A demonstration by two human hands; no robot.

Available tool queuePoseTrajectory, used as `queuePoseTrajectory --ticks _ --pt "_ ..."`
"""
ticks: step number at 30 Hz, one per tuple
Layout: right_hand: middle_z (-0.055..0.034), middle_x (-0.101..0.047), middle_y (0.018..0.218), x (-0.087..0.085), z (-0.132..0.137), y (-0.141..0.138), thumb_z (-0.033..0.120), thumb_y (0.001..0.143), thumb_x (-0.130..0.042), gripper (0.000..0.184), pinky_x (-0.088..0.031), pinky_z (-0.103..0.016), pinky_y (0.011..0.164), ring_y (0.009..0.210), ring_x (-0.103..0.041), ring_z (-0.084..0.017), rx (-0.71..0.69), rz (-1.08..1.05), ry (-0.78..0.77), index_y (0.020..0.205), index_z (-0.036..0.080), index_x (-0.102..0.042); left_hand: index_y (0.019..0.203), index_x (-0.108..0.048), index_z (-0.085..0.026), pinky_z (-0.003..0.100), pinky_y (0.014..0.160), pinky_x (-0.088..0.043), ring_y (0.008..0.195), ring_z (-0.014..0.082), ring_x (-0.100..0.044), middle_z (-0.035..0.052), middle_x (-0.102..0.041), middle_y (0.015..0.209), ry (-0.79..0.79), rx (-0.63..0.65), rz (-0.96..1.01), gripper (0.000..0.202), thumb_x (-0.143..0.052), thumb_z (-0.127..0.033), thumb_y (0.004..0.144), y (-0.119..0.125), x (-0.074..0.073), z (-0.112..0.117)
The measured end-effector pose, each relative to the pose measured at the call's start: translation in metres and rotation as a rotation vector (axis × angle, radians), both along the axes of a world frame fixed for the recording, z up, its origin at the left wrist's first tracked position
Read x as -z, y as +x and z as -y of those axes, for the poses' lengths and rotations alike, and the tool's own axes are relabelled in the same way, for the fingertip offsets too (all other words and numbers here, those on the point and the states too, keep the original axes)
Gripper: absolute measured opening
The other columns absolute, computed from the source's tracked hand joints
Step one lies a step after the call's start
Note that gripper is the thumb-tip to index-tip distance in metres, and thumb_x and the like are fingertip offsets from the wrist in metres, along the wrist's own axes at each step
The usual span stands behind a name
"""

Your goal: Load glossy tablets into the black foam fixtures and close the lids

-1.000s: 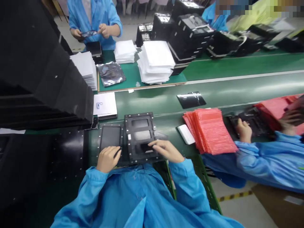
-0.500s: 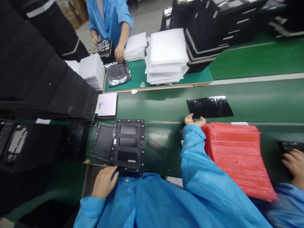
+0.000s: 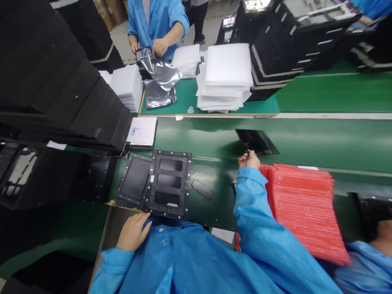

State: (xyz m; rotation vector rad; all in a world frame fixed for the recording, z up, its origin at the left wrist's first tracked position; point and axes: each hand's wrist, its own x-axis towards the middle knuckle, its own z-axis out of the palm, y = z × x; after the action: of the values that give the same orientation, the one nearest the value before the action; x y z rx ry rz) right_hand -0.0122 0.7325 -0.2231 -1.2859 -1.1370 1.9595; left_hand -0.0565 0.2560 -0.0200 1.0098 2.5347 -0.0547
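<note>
My right hand [image 3: 249, 159] pinches the near edge of a flat, glossy black panel [image 3: 259, 142], which is tilted up at its left side above the green surface. What kind of panel it is I cannot make out. At the lower left, my left hand [image 3: 134, 231] lies open by the table's front edge, fingers stretched and holding nothing. Just beyond it is a black frame [image 3: 169, 183] with three rectangular windows and bright dots along its border. A dark flat plate [image 3: 133, 179] lies against the frame's left side. To the right rests a small dark strip [image 3: 202, 190].
Beside my right forearm stands a stack of red plastic bags [image 3: 301, 208]. Black trays [image 3: 61, 81] tower at the left. Across the bench, a co-worker [image 3: 162, 28] handles a silvery bag [image 3: 163, 73] near white sheets [image 3: 226, 73]. Another person's sleeve [image 3: 364, 265] shows at lower right.
My right hand has closed from spread fingers into a pinch on the black panel, which has gone from flat to tilted. My left hand stays put. The co-worker has lifted a silvery bag.
</note>
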Motion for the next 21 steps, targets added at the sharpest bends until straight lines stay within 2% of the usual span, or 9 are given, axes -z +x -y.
queuePoseTrajectory --ticks 3,5,7,9,12,16,21 --pt "0.0027 -0.049 0.053 -0.026 0.067 0.045 0.059 0.064 -0.069 0.036 -0.041 -0.032 0.046 0.046 -0.042 -0.015 -0.171 -0.058 -0.091 0.067 0.030 -0.048 0.107 -0.068 -0.020 0.035 0.079 -0.055 0.087 0.0215 -0.068 0.0077 -0.072 0.098 0.006 0.079 0.023 0.030 -0.046 -0.030 0.088 -0.018 0.004 0.002" --pt "0.0005 -0.056 0.058 -0.048 0.118 0.072 0.057 0.063 -0.070 0.034 -0.043 -0.034 0.048 0.047 -0.047 -0.016 -0.254 -0.046 -0.110 0.074 0.028 -0.056 0.107 -0.067 -0.019 0.036 0.077 -0.055 0.085 0.0216 -0.067 0.0075 -0.072 0.095 0.023 0.127 0.045 0.029 -0.047 -0.029 0.089 -0.034 0.006 0.005" --pt "-0.0013 -0.060 0.061 -0.071 0.167 0.088 0.056 0.063 -0.070 0.035 -0.044 -0.034 0.048 0.048 -0.052 -0.017 -0.343 -0.014 -0.144 0.078 0.026 -0.061 0.108 -0.066 -0.020 0.034 0.078 -0.054 0.086 0.0208 -0.067 0.0070 -0.072 0.097 0.064 0.173 0.074 0.028 -0.048 -0.028 0.088 -0.052 0.009 0.014" --pt "-0.0026 -0.063 0.064 -0.092 0.211 0.088 0.056 0.064 -0.071 0.037 -0.045 -0.033 0.048 0.050 -0.054 -0.017 -0.429 0.019 -0.192 0.081 0.023 -0.064 0.109 -0.065 -0.019 0.033 0.078 -0.053 0.088 0.0202 -0.066 0.0068 -0.071 0.101 0.109 0.224 0.112 0.028 -0.049 -0.027 0.088 -0.072 0.012 0.028" --pt "-0.0024 -0.062 0.062 -0.116 0.263 0.068 0.058 0.064 -0.071 0.041 -0.046 -0.032 0.050 0.051 -0.054 -0.016 -0.497 0.061 -0.215 0.076 0.021 -0.064 0.109 -0.065 -0.019 0.034 0.080 -0.053 0.090 0.0204 -0.065 0.0072 -0.070 0.104 0.144 0.283 0.163 0.027 -0.050 -0.027 0.088 -0.101 0.017 0.055" --pt "0.0003 -0.059 0.055 -0.130 0.303 0.041 0.064 0.058 -0.072 0.046 -0.047 -0.029 0.050 0.049 -0.053 -0.014 -0.457 0.147 -0.174 0.069 0.020 -0.061 0.109 -0.065 -0.019 0.034 0.082 -0.051 0.090 0.0202 -0.065 0.0074 -0.070 0.107 0.152 0.301 0.195 0.026 -0.052 -0.028 0.088 -0.131 0.019 0.094" --pt "-0.0003 -0.064 0.059 -0.130 0.318 0.034 0.060 0.048 -0.079 0.049 -0.050 -0.029 0.052 0.051 -0.058 -0.015 -0.393 0.280 -0.236 0.073 0.022 -0.063 0.110 -0.065 -0.019 0.033 0.084 -0.050 0.093 0.0201 -0.065 0.0071 -0.069 0.107 0.148 0.283 0.214 0.027 -0.053 -0.030 0.088 -0.147 0.018 0.131"
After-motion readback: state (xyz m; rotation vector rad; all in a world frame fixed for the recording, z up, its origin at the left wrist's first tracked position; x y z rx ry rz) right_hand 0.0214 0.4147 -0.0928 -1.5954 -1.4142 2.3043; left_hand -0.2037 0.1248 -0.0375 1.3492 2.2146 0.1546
